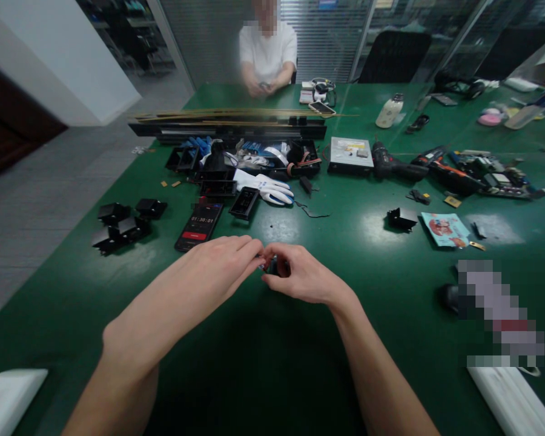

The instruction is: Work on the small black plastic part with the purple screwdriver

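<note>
Just above the middle of the green table, my left hand (229, 260) and my right hand (302, 272) meet at the fingertips. Both are closed around a small thing with a reddish bit and a dark, shiny part; the fingers cover most of it, so its kind cannot be made out. My right thumb and index finger curve round it, while my left fingers pinch at its left side. Beyond my left hand lies a phone (200, 227) with a running timer on its screen. A small black open tray (244, 203) rests past the phone.
Several black box-like parts (131, 227) sit at the left, and another black bracket (401, 220) at the right. Behind are white-and-blue gloves (272, 189), a metal drive (351, 154), a drill (390, 163) and a circuit board (499, 172). A person in a white shirt (269, 51) sits opposite.
</note>
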Motion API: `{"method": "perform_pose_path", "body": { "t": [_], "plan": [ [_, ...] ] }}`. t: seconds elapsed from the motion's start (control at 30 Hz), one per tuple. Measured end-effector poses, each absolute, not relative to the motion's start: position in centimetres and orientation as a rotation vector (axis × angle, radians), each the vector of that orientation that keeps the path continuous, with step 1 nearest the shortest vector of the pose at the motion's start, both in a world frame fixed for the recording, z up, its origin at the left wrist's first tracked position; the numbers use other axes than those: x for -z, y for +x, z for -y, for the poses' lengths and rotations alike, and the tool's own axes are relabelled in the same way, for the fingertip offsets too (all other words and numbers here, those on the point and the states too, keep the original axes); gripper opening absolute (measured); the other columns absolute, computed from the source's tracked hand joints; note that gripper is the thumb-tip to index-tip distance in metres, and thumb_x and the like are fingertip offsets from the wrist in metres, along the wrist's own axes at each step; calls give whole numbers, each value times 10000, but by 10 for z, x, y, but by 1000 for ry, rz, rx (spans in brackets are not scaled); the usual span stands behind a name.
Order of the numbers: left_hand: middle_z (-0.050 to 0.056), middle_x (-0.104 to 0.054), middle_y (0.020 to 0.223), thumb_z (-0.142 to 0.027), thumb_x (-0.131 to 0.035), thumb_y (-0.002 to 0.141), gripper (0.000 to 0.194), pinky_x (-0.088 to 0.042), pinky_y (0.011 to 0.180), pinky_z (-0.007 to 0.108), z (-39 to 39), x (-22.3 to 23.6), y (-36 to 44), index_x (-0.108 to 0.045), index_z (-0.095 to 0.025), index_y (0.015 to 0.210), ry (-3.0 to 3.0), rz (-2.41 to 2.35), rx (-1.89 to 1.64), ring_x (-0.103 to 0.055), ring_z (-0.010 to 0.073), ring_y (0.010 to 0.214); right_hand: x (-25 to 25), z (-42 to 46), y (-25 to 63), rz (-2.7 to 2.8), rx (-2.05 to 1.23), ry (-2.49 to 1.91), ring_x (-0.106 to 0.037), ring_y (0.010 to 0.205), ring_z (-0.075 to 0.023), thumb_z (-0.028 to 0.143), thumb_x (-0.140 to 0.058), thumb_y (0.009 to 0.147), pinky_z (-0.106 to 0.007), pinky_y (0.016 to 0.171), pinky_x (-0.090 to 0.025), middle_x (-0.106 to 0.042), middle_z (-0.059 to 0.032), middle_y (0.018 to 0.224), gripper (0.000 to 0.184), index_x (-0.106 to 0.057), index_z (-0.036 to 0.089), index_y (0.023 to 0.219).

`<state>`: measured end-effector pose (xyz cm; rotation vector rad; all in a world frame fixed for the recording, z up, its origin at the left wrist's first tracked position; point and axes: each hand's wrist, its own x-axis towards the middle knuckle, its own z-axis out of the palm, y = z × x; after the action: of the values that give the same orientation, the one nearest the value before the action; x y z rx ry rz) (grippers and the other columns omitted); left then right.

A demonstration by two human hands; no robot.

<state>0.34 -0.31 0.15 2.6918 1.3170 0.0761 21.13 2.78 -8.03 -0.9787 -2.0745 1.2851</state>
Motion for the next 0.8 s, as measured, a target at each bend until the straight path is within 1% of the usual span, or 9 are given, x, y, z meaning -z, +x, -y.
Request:
{"method": "perform_pose_path", "body": {
  "t": [0.13,0.27,0.33,0.47,0.53,0.6,0.67,0.73,0.8],
  "plan": [
    [83,-704,1062,-306,-424,1094,315,-523,852,336,3,-2,3,-704,-165,1060,2700,-1313,-42,-662,207,924,90,-30,207,2018,-1313,-1021,-554,670,-101,258,-815,851,-229,631,-389,-691,16,812,152,-691,180,895],
    [61,-695,1078,-272,-472,1081,237,-506,799,317,3,-3,4,-692,-185,1089,2713,-1276,34,-653,207,946,94,-32,206,2012,-1315,-1025,-584,665,-110,196,-797,861,-233,622,-379,-712,4,755,80,-728,168,830],
    [39,-690,1083,-247,-495,1074,196,-498,790,306,3,-3,5,-683,-204,1107,2689,-1266,31,-651,198,956,93,-32,208,2046,-1325,-978,-597,668,-114,149,-745,891,-236,638,-394,-725,-1,752,37,-763,165,863],
    [37,-690,1086,-233,-507,1069,178,-496,785,304,3,-4,6,-680,-201,1098,2670,-1278,54,-650,198,957,87,-30,211,2069,-1433,-923,-631,710,-124,119,-644,951,-238,671,-424,-764,-19,839,168,-800,171,988],
    [55,-695,1108,-234,-498,1071,194,-500,788,309,3,-3,6,-682,-188,1108,2685,-1293,66,-653,209,970,85,-30,212,2081,-1437,-941,-604,688,-115,139,-641,959,-236,657,-411,-755,-11,846,163,-792,180,1003],
    [68,-700,1129,-232,-488,1073,210,-505,798,315,3,-3,5,-685,-178,1122,2694,-1307,48,-657,217,985,84,-30,213,2075,-1401,-969,-570,665,-106,189,-716,925,-235,646,-400,-729,6,831,110,-766,186,1023],
    [63,-703,1132,-223,-485,1071,214,-507,804,317,4,-3,6,-687,-183,1132,2687,-1307,14,-661,216,989,84,-31,213,2044,-1365,-990,-564,675,-106,241,-815,855,-234,653,-406,-710,14,841,199,-730,186,1027],
    [50,-704,1103,-214,-486,1069,209,-507,802,316,4,-3,6,-686,-193,1126,2678,-1297,7,-663,209,969,87,-33,213,2027,-1336,-1005,-570,693,-107,257,-862,807,-234,661,-412,-701,13,852,236,-709,184,971],
    [47,-699,1077,-214,-481,1071,208,-505,791,312,4,-4,7,-683,-195,1114,2680,-1287,20,-662,203,947,90,-34,212,2023,-1324,-1020,-567,688,-106,243,-858,810,-231,650,-406,-691,15,817,189,-699,177,887]
  ]
}}
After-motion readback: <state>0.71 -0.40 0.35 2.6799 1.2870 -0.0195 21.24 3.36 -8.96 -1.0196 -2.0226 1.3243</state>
